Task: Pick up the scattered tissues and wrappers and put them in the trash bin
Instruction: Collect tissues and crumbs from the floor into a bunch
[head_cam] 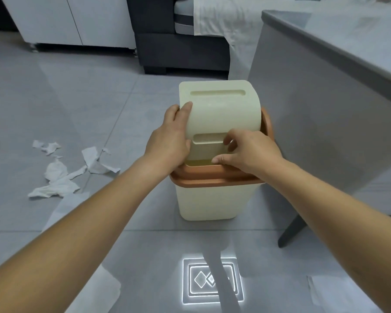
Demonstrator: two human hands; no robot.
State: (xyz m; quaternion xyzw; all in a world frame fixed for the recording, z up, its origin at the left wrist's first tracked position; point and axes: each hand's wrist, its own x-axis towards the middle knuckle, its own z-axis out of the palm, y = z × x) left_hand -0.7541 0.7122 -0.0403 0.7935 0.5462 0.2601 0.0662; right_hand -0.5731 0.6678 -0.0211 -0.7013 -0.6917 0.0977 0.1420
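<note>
A cream trash bin (212, 199) with a brown rim (212, 178) stands on the floor in the middle of the view. Its cream swing lid (221, 109) is tilted up. My left hand (167, 141) grips the lid's left edge, thumb on top. My right hand (248, 150) touches the lid's near end, fingers curled at the recessed slot and over the rim. Several torn white tissues (61, 172) lie scattered on the tiles to the left of the bin.
A grey table (325, 98) with a slanted leg (291, 231) stands close to the bin's right. A dark sofa base (181, 53) and a white cabinet (72, 21) are behind. Glossy grey floor tiles (77, 98) reflect a ceiling light.
</note>
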